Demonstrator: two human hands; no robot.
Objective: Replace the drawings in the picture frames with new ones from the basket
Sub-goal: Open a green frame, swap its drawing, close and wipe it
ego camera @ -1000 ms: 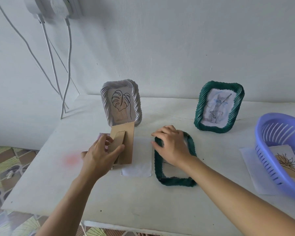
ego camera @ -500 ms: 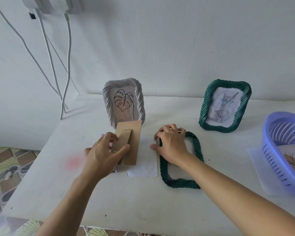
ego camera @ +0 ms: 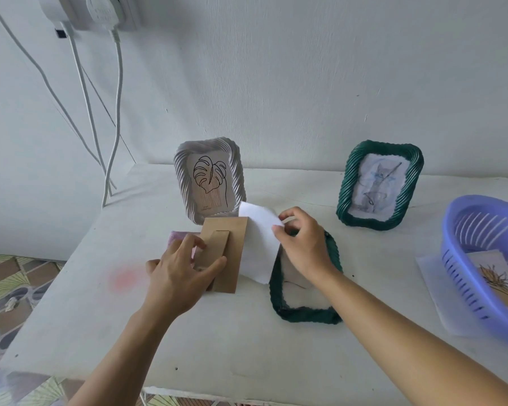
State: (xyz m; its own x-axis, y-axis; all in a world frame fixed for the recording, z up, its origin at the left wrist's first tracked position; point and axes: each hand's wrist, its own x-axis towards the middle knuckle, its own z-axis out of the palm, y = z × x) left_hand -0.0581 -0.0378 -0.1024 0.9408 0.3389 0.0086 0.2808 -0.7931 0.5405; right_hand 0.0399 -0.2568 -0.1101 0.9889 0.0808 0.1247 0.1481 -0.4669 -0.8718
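Left hand (ego camera: 178, 271) grips the brown backing board (ego camera: 228, 253); right hand (ego camera: 304, 244) pinches a white paper sheet (ego camera: 260, 247) lifted just beside the board, over the flat green frame (ego camera: 302, 313). Purple basket (ego camera: 481, 259) sits well right of it.

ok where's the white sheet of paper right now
In the head view the white sheet is at table centre, its top edge pinched by the right hand, between the cardboard backing and the flat green frame.

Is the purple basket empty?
No, the basket has a drawing lying inside it.
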